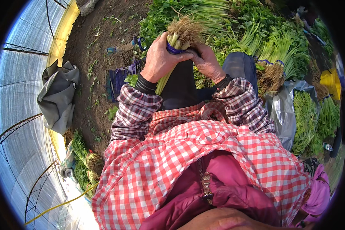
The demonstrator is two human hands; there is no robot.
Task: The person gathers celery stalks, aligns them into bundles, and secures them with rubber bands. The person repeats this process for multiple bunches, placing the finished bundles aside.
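Note:
My left hand point(164, 59) is closed around a celery bunch point(176, 42), just below its root end. The pale stalk bases and brown tangled roots point(187, 28) point up and away from me, while the green stalks run down between my forearms. A purple band point(174, 49) with printing circles the stalk bases. My right hand point(206, 61) grips the bunch from the other side, its thumb meeting the left one by the band. Its other fingertips are hidden behind the roots.
Loose celery point(189, 11) lies heaped ahead. Banded bunches point(271, 61) lie to the right, beside a grey plastic bag point(280, 106) and a yellow container point(330, 83). At left are purple strips point(120, 82), a blue ring point(142, 43) and grey cloth point(60, 95). Another person's pink clothing point(319, 191) shows lower right.

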